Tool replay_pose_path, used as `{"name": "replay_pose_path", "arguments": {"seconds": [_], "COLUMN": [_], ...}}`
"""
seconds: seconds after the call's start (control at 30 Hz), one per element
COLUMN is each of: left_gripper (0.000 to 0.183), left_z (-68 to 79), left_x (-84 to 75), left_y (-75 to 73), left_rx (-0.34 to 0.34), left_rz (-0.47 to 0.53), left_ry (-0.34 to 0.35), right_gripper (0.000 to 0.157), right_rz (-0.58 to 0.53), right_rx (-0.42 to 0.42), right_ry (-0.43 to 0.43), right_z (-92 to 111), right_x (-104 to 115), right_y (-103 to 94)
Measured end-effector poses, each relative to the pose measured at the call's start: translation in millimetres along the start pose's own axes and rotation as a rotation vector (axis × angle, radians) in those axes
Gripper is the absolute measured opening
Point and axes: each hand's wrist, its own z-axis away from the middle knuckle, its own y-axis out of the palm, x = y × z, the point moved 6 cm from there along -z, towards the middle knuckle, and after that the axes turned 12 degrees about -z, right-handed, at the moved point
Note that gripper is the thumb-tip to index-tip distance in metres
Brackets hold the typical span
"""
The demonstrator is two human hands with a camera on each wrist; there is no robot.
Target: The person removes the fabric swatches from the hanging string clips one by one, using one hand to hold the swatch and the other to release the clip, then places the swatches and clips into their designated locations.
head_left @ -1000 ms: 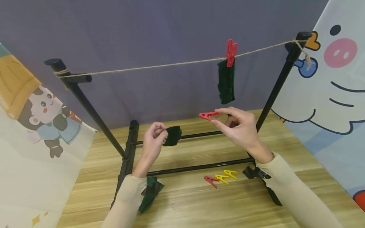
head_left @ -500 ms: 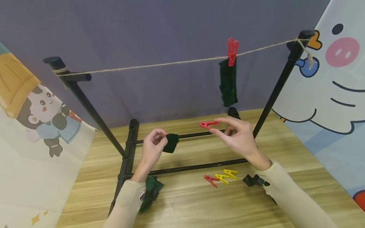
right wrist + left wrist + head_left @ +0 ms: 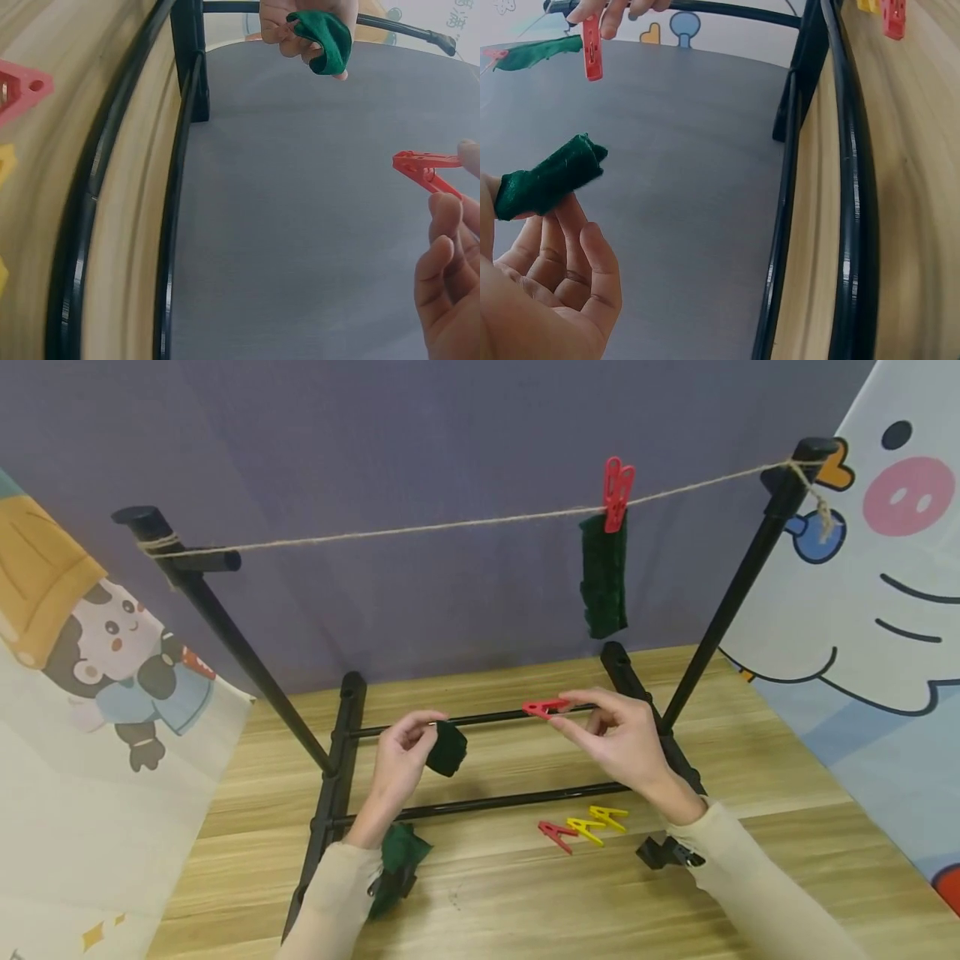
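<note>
My left hand (image 3: 401, 764) pinches a small dark green cloth (image 3: 447, 749) between thumb and fingers; in the left wrist view the cloth (image 3: 551, 180) looks curled over. To its right, my right hand (image 3: 626, 739) pinches a red clothespin (image 3: 543, 707) by its handle ends, its nose pointing left toward the cloth. A gap separates clothespin and cloth. Above both hands a string (image 3: 390, 532) runs across the rack. Another red clothespin (image 3: 617, 493) holds a green cloth strip (image 3: 603, 577) on it, right of the middle.
A black rack frame (image 3: 258, 668) stands on the wooden table (image 3: 495, 902). In front of its lower bar lie a red clothespin (image 3: 557, 836) and two yellow clothespins (image 3: 585, 829). A crumpled green cloth (image 3: 405, 852) lies by the left forearm, partly hidden.
Both hands have come down, the cloth and the clothespin with them. The cloth's free end has swung from pointing right to hanging lower. My view has shifted a little.
</note>
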Motion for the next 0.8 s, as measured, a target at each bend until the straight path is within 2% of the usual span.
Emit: {"name": "replay_pose_path", "arguments": {"seconds": [0.2, 0.3, 0.47, 0.73, 0.8], "left_gripper": [0.02, 0.023, 0.026, 0.026, 0.025], "left_z": [7.4, 9.9, 13.0, 21.1, 23.2], "left_x": [12.8, 16.9, 23.5, 36.2, 38.6], "left_y": [6.0, 8.3, 8.7, 5.3, 4.6], "left_rx": [0.055, 0.075, 0.085, 0.071, 0.064], "left_rz": [0.059, 0.108, 0.146, 0.092, 0.083], "left_ry": [-0.093, -0.119, -0.17, -0.239, -0.248], "right_gripper": [0.034, 0.033, 0.031, 0.029, 0.027], "right_rz": [0.009, 0.009, 0.009, 0.009, 0.017], "right_rx": [0.0, 0.0, -0.002, 0.005, 0.012], "right_ry": [0.059, 0.094, 0.132, 0.232, 0.247], "right_z": [18, 24, 32, 46, 44], "right_x": [-34, -43, -49, -59, -49], "right_y": [-0.7, -0.9, 0.6, 7.3, 10.2]}}
